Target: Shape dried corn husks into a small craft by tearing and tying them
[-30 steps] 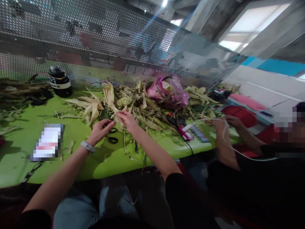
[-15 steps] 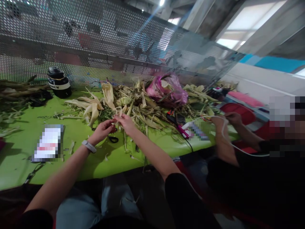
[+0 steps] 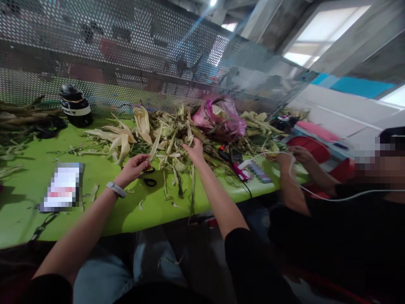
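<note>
My left hand (image 3: 135, 169), with a pale band on its wrist, pinches a narrow strip of dry corn husk (image 3: 155, 145) that points upward. Below those fingers lie the black handle loops of what look like scissors (image 3: 149, 182). My right hand (image 3: 195, 153) is at the front of the corn husk pile (image 3: 171, 139), its thumb apart from the fingers and no piece visible between them. Whether its fingertips touch the husks I cannot tell. Wide pale husks (image 3: 121, 145) spread out on the left side of the pile.
On the green table (image 3: 104, 219) are a phone (image 3: 62, 185), a black bottle (image 3: 76, 110) and a pink plastic bag (image 3: 219, 118). A magenta tool (image 3: 239, 172) with a cord lies at right. Beyond it a co-worker's hands (image 3: 286, 160) work near a white cable. Perforated metal screen (image 3: 126, 63) stands behind.
My hands have come apart. The right one has moved right and away to the husk pile, its fingers now spread; the left now shows an upright husk strip in its grip.
</note>
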The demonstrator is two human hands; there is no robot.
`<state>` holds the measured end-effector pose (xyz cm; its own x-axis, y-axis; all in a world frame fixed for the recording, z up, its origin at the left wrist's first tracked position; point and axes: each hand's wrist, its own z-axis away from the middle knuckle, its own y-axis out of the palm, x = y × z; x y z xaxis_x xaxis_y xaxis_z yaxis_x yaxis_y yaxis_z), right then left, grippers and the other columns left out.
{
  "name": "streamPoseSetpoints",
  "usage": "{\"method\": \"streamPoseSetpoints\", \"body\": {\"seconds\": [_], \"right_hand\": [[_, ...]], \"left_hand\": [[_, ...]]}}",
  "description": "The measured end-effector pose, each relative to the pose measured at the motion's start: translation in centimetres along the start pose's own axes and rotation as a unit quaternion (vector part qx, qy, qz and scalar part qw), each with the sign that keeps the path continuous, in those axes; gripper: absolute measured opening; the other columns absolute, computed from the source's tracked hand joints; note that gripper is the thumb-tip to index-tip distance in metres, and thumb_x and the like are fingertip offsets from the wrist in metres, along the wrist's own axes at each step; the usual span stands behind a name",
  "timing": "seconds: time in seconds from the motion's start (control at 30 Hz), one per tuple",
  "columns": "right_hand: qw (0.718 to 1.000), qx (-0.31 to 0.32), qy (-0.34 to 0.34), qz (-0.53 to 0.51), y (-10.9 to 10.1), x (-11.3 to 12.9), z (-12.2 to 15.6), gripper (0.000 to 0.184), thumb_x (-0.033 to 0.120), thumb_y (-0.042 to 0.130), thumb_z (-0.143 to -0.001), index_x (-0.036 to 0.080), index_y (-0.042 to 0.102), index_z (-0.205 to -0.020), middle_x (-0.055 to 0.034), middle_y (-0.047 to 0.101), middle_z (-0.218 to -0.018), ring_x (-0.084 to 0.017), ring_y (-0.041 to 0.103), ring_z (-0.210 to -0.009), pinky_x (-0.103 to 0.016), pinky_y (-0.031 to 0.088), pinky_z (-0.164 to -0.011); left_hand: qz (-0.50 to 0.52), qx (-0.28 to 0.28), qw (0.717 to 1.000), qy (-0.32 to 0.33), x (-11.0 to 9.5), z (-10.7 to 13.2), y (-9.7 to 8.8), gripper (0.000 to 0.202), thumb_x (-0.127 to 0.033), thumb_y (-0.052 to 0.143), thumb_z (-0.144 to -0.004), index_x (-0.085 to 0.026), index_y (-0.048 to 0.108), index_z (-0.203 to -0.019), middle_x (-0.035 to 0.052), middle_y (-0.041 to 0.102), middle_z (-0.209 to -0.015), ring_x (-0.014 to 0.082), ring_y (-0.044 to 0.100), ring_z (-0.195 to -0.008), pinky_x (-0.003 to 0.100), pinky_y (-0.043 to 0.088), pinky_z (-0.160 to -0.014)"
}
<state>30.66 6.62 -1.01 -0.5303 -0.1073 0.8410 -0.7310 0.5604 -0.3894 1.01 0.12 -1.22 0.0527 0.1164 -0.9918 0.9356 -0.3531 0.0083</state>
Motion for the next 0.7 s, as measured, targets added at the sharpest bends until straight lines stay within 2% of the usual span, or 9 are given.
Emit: {"method": "streamPoseSetpoints", "body": {"seconds": [0.07, 0.1, 0.2, 0.27, 0.4, 0.5, 0.57, 0.63, 0.7], "right_hand": [[0.999, -0.021, -0.019, 0.027, 0.5, 0.5, 1.4, 0.052, 0.024, 0.074, -0.066, 0.012, 0.061, -0.115, -0.0172, 0.061, -0.126, -0.028, 0.054, -0.119, -0.045, 0.039, -0.106], [0.999, 0.003, -0.031, 0.014, 0.9, 1.0, 2.1, 0.048, 0.025, 0.071, -0.069, 0.012, 0.063, -0.114, -0.0163, 0.062, -0.125, -0.026, 0.057, -0.116, -0.042, 0.041, -0.104], [0.985, 0.158, -0.046, -0.055, 1.8, 2.7, 4.5, 0.024, 0.03, 0.063, -0.079, 0.015, 0.069, -0.097, -0.0089, 0.071, -0.1, -0.02, 0.065, -0.093, -0.035, 0.05, -0.088], [0.969, 0.232, -0.049, -0.066, 2.2, 3.8, 6.2, 0.021, 0.03, 0.06, -0.082, 0.015, 0.07, -0.093, -0.006, 0.072, -0.09, -0.017, 0.065, -0.082, -0.032, 0.05, -0.081], [0.912, 0.393, -0.113, 0.019, 2.3, 5.5, 9.5, 0.02, 0.031, 0.064, -0.084, 0.016, 0.071, -0.096, -0.0059, 0.071, -0.092, -0.015, 0.063, -0.079, -0.03, 0.048, -0.076], [0.875, 0.428, -0.185, 0.128, 2.4, 6.1, 11.6, 0.026, 0.028, 0.067, -0.083, 0.014, 0.069, -0.105, -0.0107, 0.067, -0.103, -0.017, 0.061, -0.081, -0.031, 0.047, -0.075], [0.857, 0.44, -0.219, 0.156, 2.4, 6.2, 12.4, 0.024, 0.026, 0.068, -0.083, 0.014, 0.069, -0.104, -0.011, 0.066, -0.103, -0.018, 0.061, -0.084, -0.033, 0.046, -0.077], [0.863, 0.441, -0.208, 0.135, 2.3, 6.2, 12.8, 0.02, 0.025, 0.067, -0.083, 0.015, 0.069, -0.1, -0.0097, 0.066, -0.101, -0.018, 0.061, -0.085, -0.032, 0.046, -0.078], [0.892, 0.427, -0.135, 0.057, 2.0, 6.3, 12.7, 0.023, 0.026, 0.066, -0.084, 0.016, 0.066, -0.104, -0.008, 0.067, -0.098, -0.016, 0.061, -0.08, -0.03, 0.047, -0.074]], "left_hand": [[-0.005, -0.02, 1.0, 0.002, 0.0, 0.0, 0.0, 0.043, -0.043, 0.072, -0.073, -0.014, 0.063, -0.102, 0.0041, 0.07, -0.08, 0.0152, 0.064, -0.071, 0.027, 0.049, -0.064], [-0.006, -0.026, 1.0, 0.0, -0.1, -0.1, 0.0, 0.041, -0.042, 0.072, -0.073, -0.014, 0.063, -0.101, 0.0044, 0.07, -0.081, 0.015, 0.064, -0.071, 0.027, 0.049, -0.063], [-0.007, -0.038, 0.999, 0.002, -0.2, -0.1, -0.1, 0.037, -0.04, 0.071, -0.074, -0.014, 0.063, -0.099, 0.0043, 0.07, -0.081, 0.0142, 0.063, -0.07, 0.026, 0.048, -0.063], [-0.007, -0.048, 0.999, 0.014, -0.3, -0.1, 0.0, 0.035, -0.04, 0.072, -0.074, -0.014, 0.064, -0.096, 0.0041, 0.069, -0.079, 0.0137, 0.063, -0.069, 0.026, 0.048, -0.064], [0.02, -0.104, 0.993, 0.056, -0.3, -0.4, -0.3, 0.032, -0.04, 0.073, -0.074, -0.014, 0.062, -0.089, -0.0006, 0.063, -0.067, 0.0102, 0.057, -0.059, 0.023, 0.046, -0.058], [0.019, -0.123, 0.99, 0.064, -0.2, -0.7, -0.5, 0.027, -0.04, 0.07, -0.077, -0.015, 0.061, -0.084, -0.0046, 0.053, -0.054, 0.007, 0.045, -0.046, 0.019, 0.036, -0.046], [0.008, -0.12, 0.991, 0.059, -0.2, -0.7, -0.6, 0.026, -0.039, 0.07, -0.077, -0.015, 0.061, -0.082, -0.0051, 0.05, -0.051, 0.0065, 0.042, -0.043, 0.019, 0.033, -0.043], [-0.004, -0.111, 0.992, 0.055, -0.2, -0.7, -0.6, 0.026, -0.04, 0.07, -0.077, -0.015, 0.061, -0.082, -0.0048, 0.05, -0.051, 0.0069, 0.043, -0.043, 0.019, 0.033, -0.043], [-0.027, -0.089, 0.994, 0.052, -0.3, -0.4, -0.4, 0.027, -0.041, 0.07, -0.078, -0.015, 0.061, -0.083, -0.004, 0.052, -0.053, 0.0074, 0.045, -0.045, 0.019, 0.035, -0.045]]}}
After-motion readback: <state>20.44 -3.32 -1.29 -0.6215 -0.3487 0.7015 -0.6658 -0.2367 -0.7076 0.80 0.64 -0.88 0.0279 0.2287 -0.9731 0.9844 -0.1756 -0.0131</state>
